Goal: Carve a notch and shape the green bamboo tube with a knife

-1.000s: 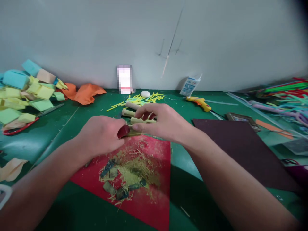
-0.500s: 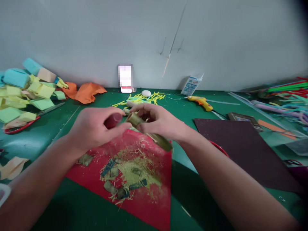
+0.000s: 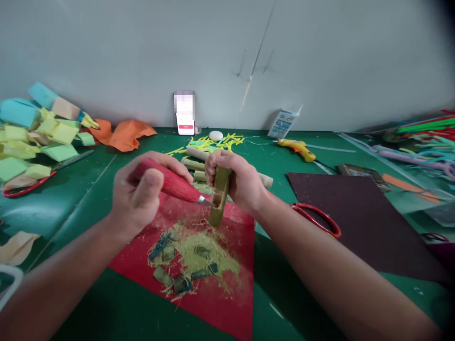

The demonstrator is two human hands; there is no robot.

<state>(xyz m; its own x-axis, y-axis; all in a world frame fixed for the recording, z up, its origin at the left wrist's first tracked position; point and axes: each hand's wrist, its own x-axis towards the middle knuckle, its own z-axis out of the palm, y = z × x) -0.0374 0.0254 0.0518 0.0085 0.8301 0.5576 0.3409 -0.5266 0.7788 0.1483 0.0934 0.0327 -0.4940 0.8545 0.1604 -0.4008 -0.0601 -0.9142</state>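
My left hand [image 3: 140, 194] is closed round the red handle of a carving knife [image 3: 170, 183], whose short blade touches the side of a greenish bamboo piece [image 3: 218, 196]. My right hand [image 3: 238, 182] grips that bamboo piece upright by its upper end. Both hover over a red paper sheet [image 3: 220, 293] that carries a heap of green shavings and bark chips [image 3: 192, 260]. Behind my hands lie a few more pale bamboo sticks [image 3: 194, 158].
Red-handled scissors [image 3: 316, 220] lie beside a dark brown sheet [image 3: 359, 213] to the right. A yellow glue gun [image 3: 296, 149], yellow strips [image 3: 213, 143] and a phone [image 3: 185, 113] sit at the back. Folded paper pieces [image 3: 39, 137] and orange paper [image 3: 124, 135] are piled left; pipe cleaners [image 3: 423, 137] far right.
My right hand has turned the bamboo piece from slanted to upright. My left hand has swung the knife round, showing its red handle, and set the blade against the bamboo.
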